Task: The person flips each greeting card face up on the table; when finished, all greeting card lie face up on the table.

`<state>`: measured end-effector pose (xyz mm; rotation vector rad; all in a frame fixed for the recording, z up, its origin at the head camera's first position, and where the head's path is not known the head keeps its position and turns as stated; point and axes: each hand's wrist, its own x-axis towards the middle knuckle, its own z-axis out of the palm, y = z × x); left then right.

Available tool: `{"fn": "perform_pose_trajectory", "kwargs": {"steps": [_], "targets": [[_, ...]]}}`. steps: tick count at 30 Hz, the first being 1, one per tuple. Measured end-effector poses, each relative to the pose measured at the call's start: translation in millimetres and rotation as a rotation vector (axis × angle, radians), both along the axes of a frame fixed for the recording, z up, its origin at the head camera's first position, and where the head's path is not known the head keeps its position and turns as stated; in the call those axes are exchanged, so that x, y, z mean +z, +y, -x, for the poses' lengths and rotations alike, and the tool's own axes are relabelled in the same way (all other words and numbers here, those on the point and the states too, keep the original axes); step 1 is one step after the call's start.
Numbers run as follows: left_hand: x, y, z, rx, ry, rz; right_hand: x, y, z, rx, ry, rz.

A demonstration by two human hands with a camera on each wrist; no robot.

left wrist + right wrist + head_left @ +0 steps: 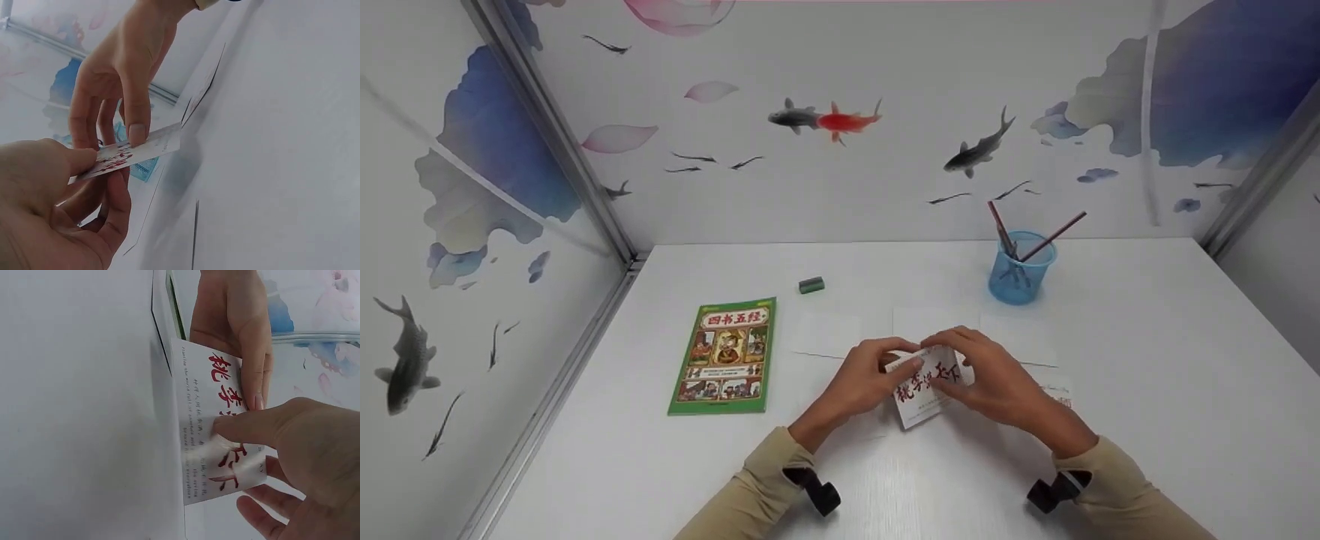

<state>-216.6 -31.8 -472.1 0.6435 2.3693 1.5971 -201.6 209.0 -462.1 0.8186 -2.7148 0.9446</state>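
Observation:
A white card (pixel 919 405) with large red brush-style characters and small grey print is tilted up between both hands, above the table. My left hand (pixel 859 379) pinches its left side, thumb on the printed face and fingers curled behind, as the left wrist view shows the card (pixel 138 154) edge-on. My right hand (pixel 997 379) holds the other side. In the right wrist view that thumb presses across the red characters of the card (pixel 197 433), while the fingers lie behind it. Part of the lettering is hidden under the thumbs.
Several white cards or sheets lie on the white table (pixel 607 465) around the hands; one printed card (pixel 1057 386) is partly behind the right wrist. A green-bordered book (pixel 724 356) lies left, a small green block (pixel 811 285) farther back. A blue mesh cup (pixel 1018 279) with pencils stands back right.

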Motion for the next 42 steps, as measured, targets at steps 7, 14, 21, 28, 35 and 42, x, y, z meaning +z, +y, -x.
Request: {"fn": "perform_pose_trajectory", "kwargs": {"steps": [7,14,21,28,35,42], "targets": [[1.6,-3,-0.7,-0.059,0.094,0.14,-4.1,6,4.1,-0.097,-0.081,-0.064],[-2.0,0,-2.4,-0.033,0.283,0.36,-5.8,7,8.0,-0.136,-0.168,-0.155],[5.9,-12,-1.6,-0.078,0.37,0.419,-8.5,9,10.7,-0.139,-0.118,-0.229],[11.5,-53,-6.0,-0.153,0.303,0.442,-4.0,7,9.9,-0.157,-0.111,-0.225],[22.2,-98,-13.0,-0.187,0.212,0.539,-5.6,-23,2.9,-0.029,-0.049,-0.133],[27.4,-111,-16.8,-0.102,0.106,0.68,-6.4,-69,4.0,0.137,-0.137,-0.197]]}}
